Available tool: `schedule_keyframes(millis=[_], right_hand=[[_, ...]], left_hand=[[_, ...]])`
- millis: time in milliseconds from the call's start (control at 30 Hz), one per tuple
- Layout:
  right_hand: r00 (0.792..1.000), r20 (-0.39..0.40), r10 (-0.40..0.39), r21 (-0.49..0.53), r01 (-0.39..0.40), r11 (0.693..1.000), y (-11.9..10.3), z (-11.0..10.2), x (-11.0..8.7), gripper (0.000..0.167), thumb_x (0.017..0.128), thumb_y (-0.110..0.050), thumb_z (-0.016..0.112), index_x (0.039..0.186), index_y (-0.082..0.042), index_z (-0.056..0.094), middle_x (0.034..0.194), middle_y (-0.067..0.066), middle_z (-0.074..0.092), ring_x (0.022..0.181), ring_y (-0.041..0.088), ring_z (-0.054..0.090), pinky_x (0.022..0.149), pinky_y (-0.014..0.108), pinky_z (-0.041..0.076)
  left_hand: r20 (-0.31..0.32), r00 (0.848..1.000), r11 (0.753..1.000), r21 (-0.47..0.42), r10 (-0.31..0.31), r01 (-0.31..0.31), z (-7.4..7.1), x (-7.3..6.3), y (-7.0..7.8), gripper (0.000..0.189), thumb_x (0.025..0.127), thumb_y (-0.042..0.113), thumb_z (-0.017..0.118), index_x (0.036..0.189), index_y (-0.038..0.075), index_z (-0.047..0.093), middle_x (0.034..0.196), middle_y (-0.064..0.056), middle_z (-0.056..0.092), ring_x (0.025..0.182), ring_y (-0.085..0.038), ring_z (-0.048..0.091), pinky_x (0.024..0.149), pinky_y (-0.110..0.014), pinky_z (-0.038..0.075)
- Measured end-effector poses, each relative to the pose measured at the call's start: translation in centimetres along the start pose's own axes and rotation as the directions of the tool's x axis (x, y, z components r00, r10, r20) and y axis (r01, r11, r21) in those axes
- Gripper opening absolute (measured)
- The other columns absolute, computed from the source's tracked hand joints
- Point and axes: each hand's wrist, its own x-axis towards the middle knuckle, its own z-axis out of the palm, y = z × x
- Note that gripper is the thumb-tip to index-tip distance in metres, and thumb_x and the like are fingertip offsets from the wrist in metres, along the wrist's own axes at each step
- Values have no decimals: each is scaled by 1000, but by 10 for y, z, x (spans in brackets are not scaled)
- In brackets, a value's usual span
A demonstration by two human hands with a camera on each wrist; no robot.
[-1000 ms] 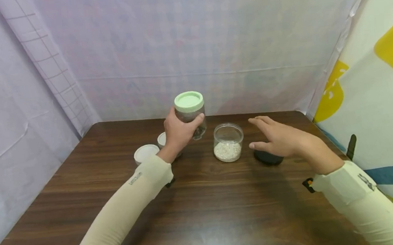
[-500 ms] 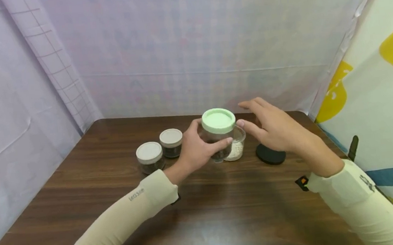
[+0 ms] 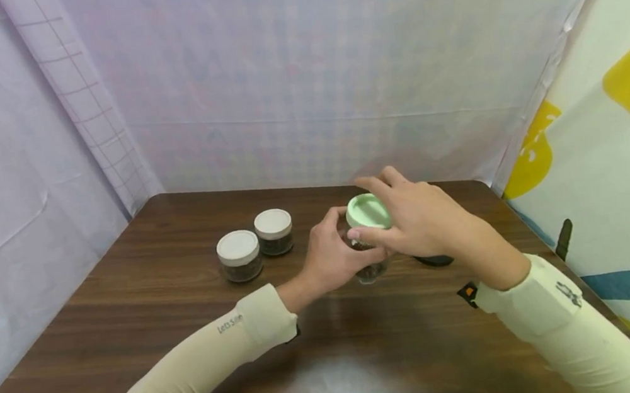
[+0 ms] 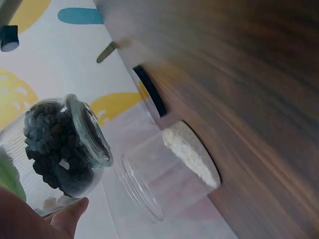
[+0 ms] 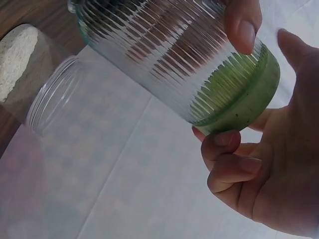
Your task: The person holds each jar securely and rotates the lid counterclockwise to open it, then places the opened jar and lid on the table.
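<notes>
My left hand (image 3: 329, 255) grips a ribbed glass jar (image 3: 372, 272) around its body, holding it raised above the table. Dark, pebble-like pieces (image 4: 60, 149) fill part of it, clearest in the left wrist view. On top sits a pale green lid (image 3: 368, 211). My right hand (image 3: 419, 218) is at that lid, thumb along the near side and fingers reaching over the far side. In the right wrist view, curled fingers (image 5: 227, 139) touch the lid's rim.
An open clear jar (image 4: 164, 172) of white grains stands behind the held jar, hidden in the head view. A black round lid (image 3: 434, 261) lies right of it on the brown table (image 3: 330, 353). Two white-lidded jars (image 3: 238, 248) stand at left.
My left hand has carried the green-lidded jar rightward and lower, in front of the clear jar. My right hand has moved left onto the green lid.
</notes>
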Motion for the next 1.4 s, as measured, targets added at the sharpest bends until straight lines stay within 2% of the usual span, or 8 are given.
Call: schedule_keyframes(millis=[167, 367, 567, 867, 1000, 1167, 1300, 1400], right_hand=[[1000, 8, -24, -55, 25, 998, -1, -1, -1, 75, 90, -73, 55, 145, -22, 51, 123, 8, 54, 68, 20, 58, 58, 34, 48], [999, -5, -48, -45, 48, 998, -1, 1, -3, 67, 91, -67, 58, 138, -19, 57, 119, 7, 56, 66, 18, 57, 57, 33, 47], [997, 4, -82, -26, 82, 996, 0, 5, -3, 62, 92, -64, 59, 138, -22, 58, 116, 6, 56, 66, 15, 57, 56, 31, 46], [984, 62, -166, 41, 164, 986, 0, -2, -8, 54, 91, -53, 64, 140, -29, 56, 119, -1, 52, 71, 11, 58, 63, 29, 50], [971, 115, -210, 66, 203, 977, 0, -7, -10, 55, 90, -43, 67, 142, -31, 54, 130, -1, 52, 85, 14, 59, 71, 32, 51], [954, 166, -251, 76, 242, 967, -2, -13, -15, 62, 84, -26, 70, 143, -34, 53, 149, -1, 46, 108, 22, 54, 85, 39, 50], [943, 183, -277, 98, 263, 960, -4, -15, -18, 70, 79, -11, 68, 143, -34, 52, 154, -2, 41, 113, 25, 51, 89, 41, 50], [937, 179, -300, 116, 283, 952, -4, -17, -20, 71, 78, -7, 68, 143, -32, 53, 155, 0, 40, 118, 27, 51, 93, 44, 49]], left_hand=[[6, 1000, 999, 32, -19, 18, 2, -3, 5, 82, 71, 38, 93, 134, 7, 50, 123, -5, 66, 106, -13, 69, 86, -31, 59], [37, 995, 994, 59, -98, 95, 2, -3, 9, 92, 60, 49, 97, 130, 12, 51, 119, 0, 70, 103, -8, 69, 84, -28, 59], [68, 987, 987, 80, -145, 140, 1, -6, 10, 88, 64, 49, 94, 131, 10, 52, 119, -1, 68, 102, -9, 67, 82, -26, 58], [68, 994, 989, 124, -87, 78, 1, -9, 7, 80, 69, 47, 92, 134, 16, 57, 114, 6, 69, 100, -7, 66, 81, -27, 56], [78, 995, 990, 128, -69, 59, 3, -10, 5, 76, 70, 46, 91, 132, 18, 58, 112, 7, 70, 99, -6, 66, 83, -28, 56], [79, 995, 996, 63, -66, 61, 5, -11, 4, 74, 69, 39, 93, 132, 19, 58, 115, 5, 68, 102, -9, 65, 87, -37, 58], [82, 996, 998, 53, -39, 35, 7, -12, 4, 75, 69, 40, 94, 133, 25, 58, 116, 5, 68, 103, -10, 64, 87, -43, 58], [82, 996, 998, 61, -32, 27, 8, -12, 3, 76, 68, 41, 94, 134, 28, 58, 116, 6, 68, 104, -10, 64, 88, -44, 57]])
